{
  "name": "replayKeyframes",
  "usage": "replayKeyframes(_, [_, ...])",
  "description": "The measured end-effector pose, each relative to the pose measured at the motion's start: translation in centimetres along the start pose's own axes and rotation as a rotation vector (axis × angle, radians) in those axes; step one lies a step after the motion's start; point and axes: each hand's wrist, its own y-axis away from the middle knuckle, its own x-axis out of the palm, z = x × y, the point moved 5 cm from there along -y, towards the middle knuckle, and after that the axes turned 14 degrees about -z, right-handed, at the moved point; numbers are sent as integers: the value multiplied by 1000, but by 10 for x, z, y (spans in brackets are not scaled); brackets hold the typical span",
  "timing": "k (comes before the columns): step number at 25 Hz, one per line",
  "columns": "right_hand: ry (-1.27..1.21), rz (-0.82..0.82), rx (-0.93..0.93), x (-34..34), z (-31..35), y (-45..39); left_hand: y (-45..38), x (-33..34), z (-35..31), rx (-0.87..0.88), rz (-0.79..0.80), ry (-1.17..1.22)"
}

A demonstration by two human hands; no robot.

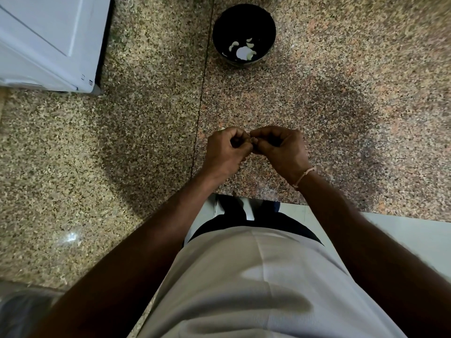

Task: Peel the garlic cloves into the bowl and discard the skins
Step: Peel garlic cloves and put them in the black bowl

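Both hands meet above the bench (146,142) — left hand (227,152) and right hand (280,150) curled, fingers pinching something tiny, mostly hidden — black bowl (244,35) holds peeled cloves (244,50).

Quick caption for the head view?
Both hands pinch a garlic clove over the counter; peeled cloves in black bowl.

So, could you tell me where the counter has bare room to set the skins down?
Bare granite counter lies between the white appliance and the left hand, and right of the black bowl. It is crowded where both hands meet; right hand.
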Motion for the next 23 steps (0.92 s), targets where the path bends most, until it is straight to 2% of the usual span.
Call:
replayKeyframes(7, [17,-9,23,-1,2,-1,-2,3,2,-43,12,26])
replayKeyframes(14, [233,-31,-167,-1,13,0,-9,7,12,-152,5,104])
replayKeyframes(18, [117,-44,-9,0,6,-5,-14,8,21,-276,-8,216])
replayKeyframes(23, [-9,-49,96,0,-2,-8,-17,8,23,-286,0,279])
